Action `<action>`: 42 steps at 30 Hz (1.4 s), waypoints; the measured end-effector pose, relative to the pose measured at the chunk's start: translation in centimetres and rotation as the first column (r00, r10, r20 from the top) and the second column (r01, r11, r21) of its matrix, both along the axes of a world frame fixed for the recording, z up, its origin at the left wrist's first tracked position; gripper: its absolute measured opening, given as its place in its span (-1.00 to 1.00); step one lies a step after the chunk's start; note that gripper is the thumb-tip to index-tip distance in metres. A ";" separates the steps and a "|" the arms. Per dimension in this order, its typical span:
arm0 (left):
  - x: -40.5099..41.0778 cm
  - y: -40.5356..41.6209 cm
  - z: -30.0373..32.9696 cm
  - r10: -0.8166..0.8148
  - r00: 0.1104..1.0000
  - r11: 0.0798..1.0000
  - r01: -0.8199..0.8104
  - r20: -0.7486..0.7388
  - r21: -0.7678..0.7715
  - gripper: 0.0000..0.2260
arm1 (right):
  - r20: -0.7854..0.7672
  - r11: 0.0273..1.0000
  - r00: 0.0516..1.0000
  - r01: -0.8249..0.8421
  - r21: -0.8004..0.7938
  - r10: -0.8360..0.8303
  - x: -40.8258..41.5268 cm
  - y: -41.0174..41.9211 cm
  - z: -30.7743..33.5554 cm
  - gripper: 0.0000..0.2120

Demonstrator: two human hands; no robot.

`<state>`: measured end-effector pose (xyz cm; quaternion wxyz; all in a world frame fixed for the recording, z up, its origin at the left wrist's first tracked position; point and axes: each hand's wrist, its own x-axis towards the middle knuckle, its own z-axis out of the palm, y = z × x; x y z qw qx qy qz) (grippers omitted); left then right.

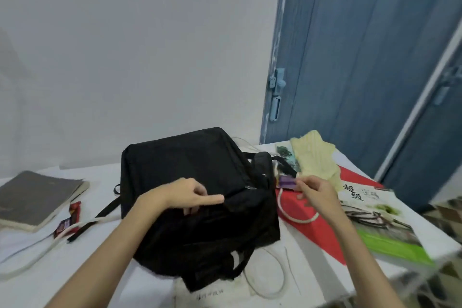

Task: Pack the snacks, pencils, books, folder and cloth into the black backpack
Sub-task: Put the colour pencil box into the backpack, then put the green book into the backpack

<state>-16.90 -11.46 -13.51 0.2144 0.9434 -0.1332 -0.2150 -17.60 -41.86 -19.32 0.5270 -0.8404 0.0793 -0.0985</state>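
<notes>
The black backpack (190, 187) lies on the white table. My left hand (185, 195) rests on its front pocket, forefinger stretched out and the other fingers tucked into the pocket's edge. My right hand (316, 191) pinches a small purple snack packet (287, 182) just right of the backpack. A pale yellow cloth (316, 155) lies on a red folder (312, 222). A white and green book (380, 222) lies to the right. A grey book (35, 197) lies at far left, with two red snack packets (68, 217) beside it.
White cords (265, 280) loop over the table in front of and left of the backpack. Part of a white cloth bag with print (210, 295) lies under the backpack's near edge. A blue door (362, 57) stands behind at right. The table's right edge (425, 255) is close.
</notes>
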 end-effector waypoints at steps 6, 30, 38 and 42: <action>0.9 -10.4 -1.5 -0.127 0.991 0.878 0.127 0.031 -0.461 -0.75 | 0.054 0.809 0.832 0.550 -0.209 -0.552 -4.9 -6.9 -1.1 -0.83; 0.0 -31.2 -8.7 -0.192 0.675 0.555 -0.524 -0.712 -0.646 -0.80 | -0.369 0.826 0.763 0.563 -0.027 -0.531 -8.6 -17.0 0.4 -0.46; 2.7 -20.7 -0.2 -0.348 0.879 0.687 0.003 -0.326 -0.727 -0.72 | -0.355 0.984 0.926 0.162 0.069 -0.128 -7.4 -15.1 3.8 -0.28; 4.4 -14.3 2.6 -0.390 0.884 0.744 0.138 -0.258 -0.653 -0.61 | -0.362 0.908 0.862 -0.225 0.354 0.355 -7.4 -11.2 3.8 -0.08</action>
